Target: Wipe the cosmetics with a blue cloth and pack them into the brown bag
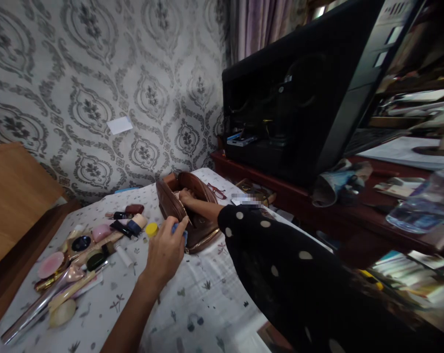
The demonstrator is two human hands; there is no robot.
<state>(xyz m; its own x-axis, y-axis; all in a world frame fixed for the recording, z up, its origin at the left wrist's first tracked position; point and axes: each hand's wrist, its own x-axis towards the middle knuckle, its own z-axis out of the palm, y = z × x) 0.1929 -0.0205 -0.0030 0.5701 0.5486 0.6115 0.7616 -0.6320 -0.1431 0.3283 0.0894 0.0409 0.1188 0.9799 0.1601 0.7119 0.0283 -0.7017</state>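
Note:
A brown handbag stands unzipped on the printed sheet, its opening facing up. My right hand reaches inside it; the bag's wall hides most of the fingers, so their grip cannot be made out. At the bag's near left side, my left hand has its fingers curled around a small blue thing, whose kind is unclear. One fingertip of that hand is close to the bag's rim. Just left of this hand sits a yellow round lid.
Makeup items, among them a pink compact and a silvery tube, lie in a pile at left. Red-framed glasses rest behind the bag. A large black screen and a plastic bottle stand on the dark red desk at right.

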